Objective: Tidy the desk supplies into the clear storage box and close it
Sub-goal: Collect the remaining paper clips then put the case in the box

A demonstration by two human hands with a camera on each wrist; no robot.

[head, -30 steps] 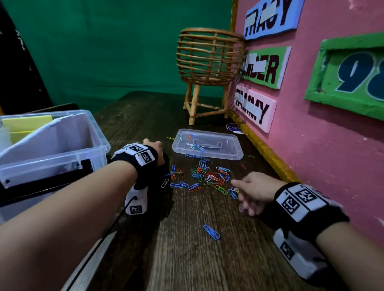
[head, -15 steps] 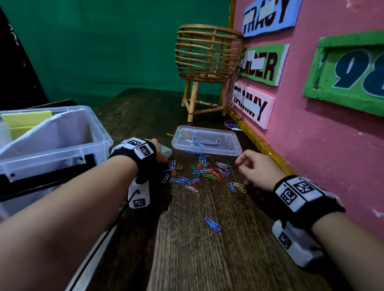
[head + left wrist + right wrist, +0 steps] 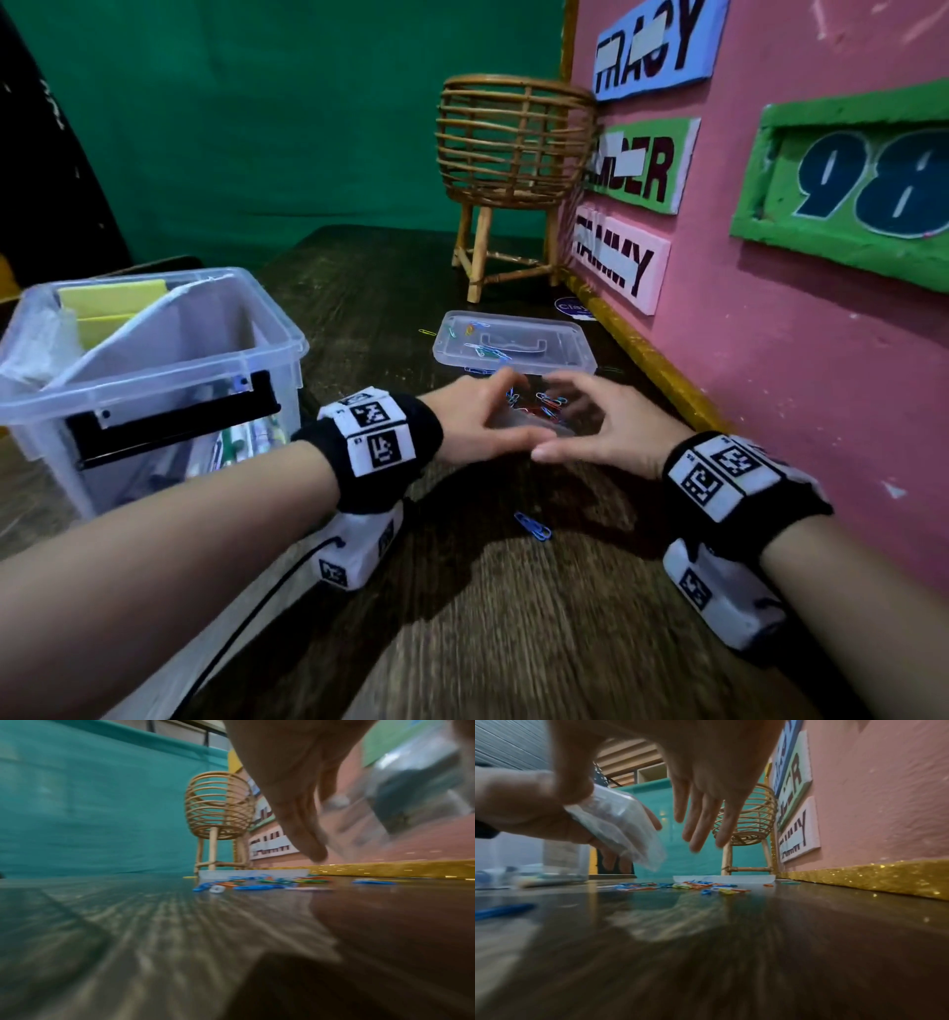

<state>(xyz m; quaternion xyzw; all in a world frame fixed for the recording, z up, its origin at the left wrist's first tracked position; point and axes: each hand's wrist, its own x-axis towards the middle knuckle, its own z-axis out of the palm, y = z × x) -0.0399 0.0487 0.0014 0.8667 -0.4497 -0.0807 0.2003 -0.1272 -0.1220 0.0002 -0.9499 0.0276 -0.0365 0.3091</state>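
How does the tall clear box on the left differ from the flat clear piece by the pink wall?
The clear storage box is deep and holds yellow pads; the flat clear lid is shallow, with only a few paper clips on it. Both are clear plastic on the desk.

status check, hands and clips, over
Left hand grips small clear case; right hand open beside it. Paper clips loose on desk. Storage box open, lid off.
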